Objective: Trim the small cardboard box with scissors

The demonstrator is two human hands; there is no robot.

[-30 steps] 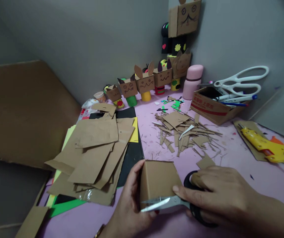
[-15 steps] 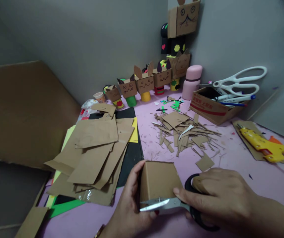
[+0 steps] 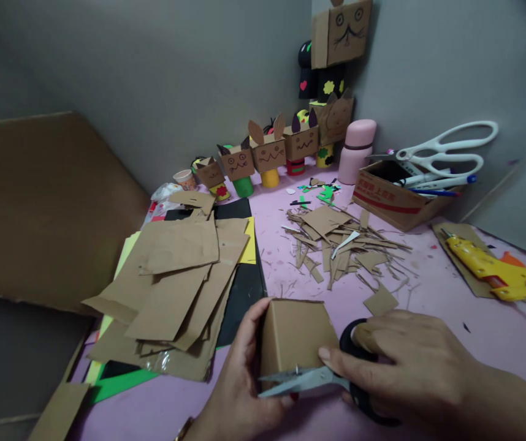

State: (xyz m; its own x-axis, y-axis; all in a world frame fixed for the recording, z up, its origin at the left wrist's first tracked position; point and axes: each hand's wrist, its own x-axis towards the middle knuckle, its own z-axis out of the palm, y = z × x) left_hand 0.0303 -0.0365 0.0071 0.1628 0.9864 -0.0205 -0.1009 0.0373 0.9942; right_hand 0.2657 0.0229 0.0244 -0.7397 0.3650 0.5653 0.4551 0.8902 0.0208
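A small brown cardboard box (image 3: 300, 334) is held by my left hand (image 3: 244, 373), whose fingers wrap its left side and underside. My right hand (image 3: 414, 367) grips black-handled scissors (image 3: 306, 381) with fingers through the loops. The blades lie along the near edge of the box, slightly parted, pointing left. My right index finger reaches along the scissors and touches the box's near right corner. Part of the left fingers is hidden beneath the box and the blades.
Cardboard sheets (image 3: 171, 306) are stacked at left. Cardboard scraps (image 3: 341, 245) lie ahead. A yellow glue gun (image 3: 488, 266) rests at right, near a pen box (image 3: 389, 199) holding white scissors (image 3: 447, 150). Cardboard animal figures (image 3: 270, 153) and a pink flask (image 3: 357, 153) stand behind.
The scissor blades have parted a little more, and the right hand has shifted very slightly left. The left hand still holds the box in nearly the same place.
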